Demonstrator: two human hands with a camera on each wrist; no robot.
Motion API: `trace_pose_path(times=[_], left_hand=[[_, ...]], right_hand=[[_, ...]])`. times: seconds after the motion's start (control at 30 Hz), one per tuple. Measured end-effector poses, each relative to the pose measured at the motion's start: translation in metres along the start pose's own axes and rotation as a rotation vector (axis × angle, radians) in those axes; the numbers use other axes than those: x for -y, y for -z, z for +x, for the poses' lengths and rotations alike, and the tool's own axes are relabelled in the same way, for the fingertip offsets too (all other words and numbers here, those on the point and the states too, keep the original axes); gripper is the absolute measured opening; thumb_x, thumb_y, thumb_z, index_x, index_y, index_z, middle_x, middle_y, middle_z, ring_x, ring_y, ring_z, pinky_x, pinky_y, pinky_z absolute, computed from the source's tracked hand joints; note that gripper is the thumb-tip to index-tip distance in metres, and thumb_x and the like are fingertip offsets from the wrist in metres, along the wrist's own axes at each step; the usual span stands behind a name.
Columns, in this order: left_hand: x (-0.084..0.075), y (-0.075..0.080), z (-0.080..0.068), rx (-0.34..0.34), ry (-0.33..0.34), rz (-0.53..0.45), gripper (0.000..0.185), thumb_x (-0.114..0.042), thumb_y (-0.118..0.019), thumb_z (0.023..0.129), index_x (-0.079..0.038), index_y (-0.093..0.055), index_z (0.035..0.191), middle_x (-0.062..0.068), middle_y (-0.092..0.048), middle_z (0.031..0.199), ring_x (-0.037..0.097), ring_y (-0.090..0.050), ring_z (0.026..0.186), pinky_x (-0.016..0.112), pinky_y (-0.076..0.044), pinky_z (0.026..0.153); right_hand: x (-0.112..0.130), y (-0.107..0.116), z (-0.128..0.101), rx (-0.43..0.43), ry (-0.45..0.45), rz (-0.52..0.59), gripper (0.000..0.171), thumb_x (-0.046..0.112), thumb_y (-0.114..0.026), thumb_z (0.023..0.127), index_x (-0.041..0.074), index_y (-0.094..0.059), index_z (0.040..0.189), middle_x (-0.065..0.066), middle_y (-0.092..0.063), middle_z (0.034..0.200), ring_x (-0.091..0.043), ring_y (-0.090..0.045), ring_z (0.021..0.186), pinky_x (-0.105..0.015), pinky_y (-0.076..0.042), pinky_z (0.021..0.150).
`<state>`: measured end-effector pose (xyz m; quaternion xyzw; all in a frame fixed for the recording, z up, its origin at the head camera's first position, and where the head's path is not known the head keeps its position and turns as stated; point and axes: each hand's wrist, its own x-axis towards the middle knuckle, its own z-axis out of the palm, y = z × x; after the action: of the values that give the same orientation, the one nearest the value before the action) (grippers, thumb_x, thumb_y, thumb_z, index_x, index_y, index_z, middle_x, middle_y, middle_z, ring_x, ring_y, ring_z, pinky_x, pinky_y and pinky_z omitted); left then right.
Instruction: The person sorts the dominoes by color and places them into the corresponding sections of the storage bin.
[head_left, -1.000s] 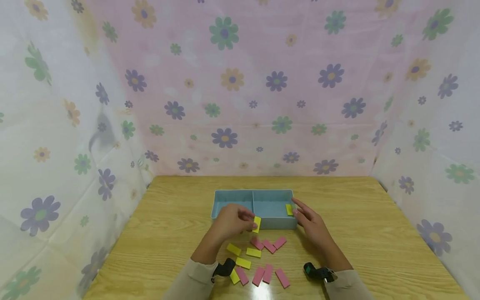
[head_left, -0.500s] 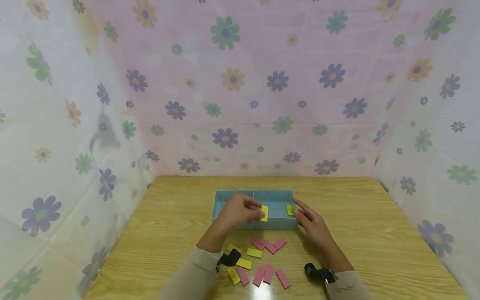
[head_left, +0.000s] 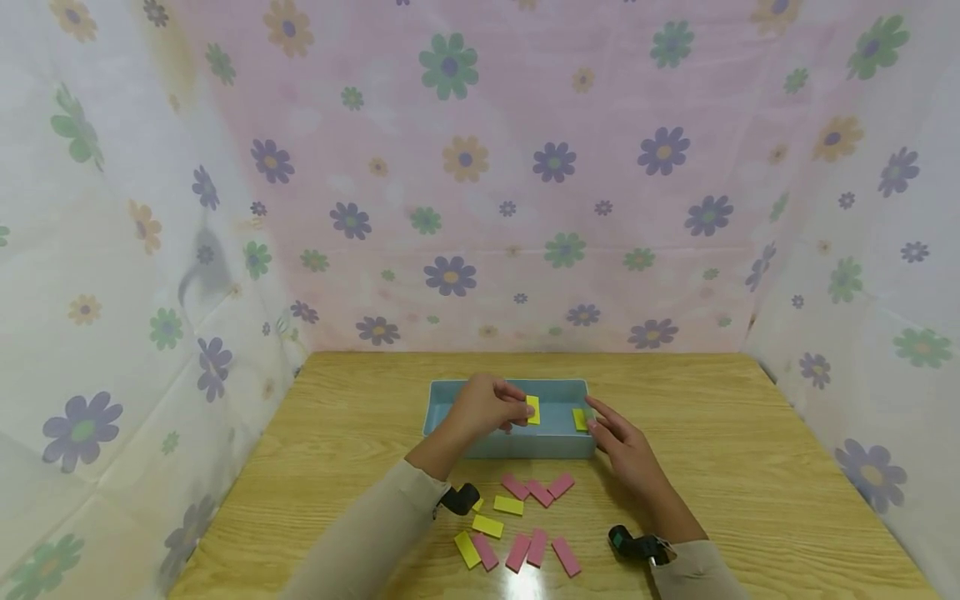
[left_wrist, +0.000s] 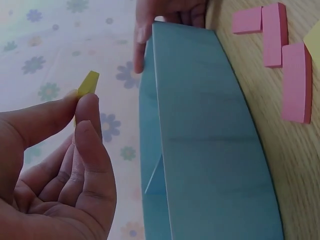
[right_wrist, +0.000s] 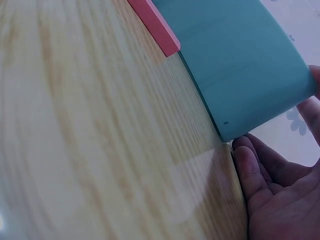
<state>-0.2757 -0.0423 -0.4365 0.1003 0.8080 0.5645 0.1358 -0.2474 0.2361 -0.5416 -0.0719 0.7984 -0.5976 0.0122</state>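
Observation:
My left hand (head_left: pixel 483 410) pinches a yellow rectangular block (head_left: pixel 533 411) between thumb and fingers, above the blue two-compartment box (head_left: pixel 540 448). In the left wrist view the block (left_wrist: pixel 88 83) is seen edge-on, apart from the box wall (left_wrist: pixel 205 120). My right hand (head_left: pixel 628 454) holds the box's right end, its thumb at the rim. The right wrist view shows curled fingers (right_wrist: pixel 250 167) by the box's bottom corner. Another yellow block (head_left: pixel 580 419) lies in the right compartment, partly hidden by the right thumb. The left hand hides much of the left compartment and the divider.
Pink blocks (head_left: pixel 539 493) lie in front of the box, with several more pink ones (head_left: pixel 536 547) nearer me. Yellow blocks (head_left: pixel 509 506) are scattered among them, one partly behind the left wrist camera (head_left: pixel 460 499). Flowered cloth (head_left: pixel 480 183) surrounds the wooden table (head_left: pixel 750 483).
My left hand has carried the yellow block forward and slightly right, from in front of the box to above it. The right hand has stayed at the box's right end.

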Motion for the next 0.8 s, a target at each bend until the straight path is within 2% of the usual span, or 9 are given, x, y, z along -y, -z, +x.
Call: trace_pose_path(times=[0.17,0.33,0.57,0.7,0.8], left_hand=[[-0.004,-0.001,0.004,-0.004,0.009,0.004,0.022,-0.023,-0.083,0.090,-0.009,-0.078,0.105,0.002,-0.079,0.087,0.028,-0.078,0.086,0.046,-0.064,0.077],[-0.010,-0.004,0.010,0.009,0.013,0.002,0.021,-0.024,-0.083,0.089,-0.010,-0.078,0.104,0.002,-0.079,0.086,0.028,-0.079,0.088,0.047,-0.064,0.078],[-0.017,-0.010,0.023,0.001,0.030,-0.012,0.021,-0.023,-0.084,0.089,-0.010,-0.079,0.104,0.002,-0.079,0.087,0.016,-0.077,0.076,0.033,-0.064,0.068],[-0.019,-0.014,0.029,0.003,0.065,-0.057,0.021,-0.022,-0.084,0.089,-0.009,-0.079,0.105,0.003,-0.079,0.089,0.016,-0.078,0.078,0.037,-0.065,0.075],[-0.021,-0.016,0.032,0.008,0.078,-0.078,0.020,-0.020,-0.083,0.089,-0.008,-0.079,0.105,0.004,-0.080,0.090,0.016,-0.078,0.078,0.037,-0.065,0.076]], right_hand=[[-0.003,-0.001,0.001,0.004,0.005,0.005,0.053,0.044,-0.053,0.108,0.031,-0.043,0.159,-0.021,-0.043,0.160,-0.037,-0.045,0.146,-0.048,-0.052,0.109],[0.004,0.001,-0.002,-0.002,-0.032,-0.004,0.053,0.047,-0.052,0.107,0.036,-0.042,0.158,-0.019,-0.038,0.164,-0.039,-0.039,0.150,-0.054,-0.047,0.112],[0.007,0.000,-0.001,-0.005,-0.041,0.003,0.054,0.047,-0.052,0.107,0.034,-0.042,0.159,-0.018,-0.038,0.164,-0.039,-0.039,0.150,-0.056,-0.045,0.113],[0.005,-0.001,0.000,-0.008,-0.036,-0.005,0.054,0.045,-0.051,0.108,0.031,-0.042,0.160,-0.019,-0.038,0.164,-0.041,-0.040,0.150,-0.056,-0.045,0.113],[0.005,-0.001,-0.001,-0.012,-0.038,-0.009,0.054,0.044,-0.051,0.109,0.030,-0.042,0.160,-0.019,-0.037,0.164,-0.042,-0.040,0.149,-0.057,-0.045,0.113]])
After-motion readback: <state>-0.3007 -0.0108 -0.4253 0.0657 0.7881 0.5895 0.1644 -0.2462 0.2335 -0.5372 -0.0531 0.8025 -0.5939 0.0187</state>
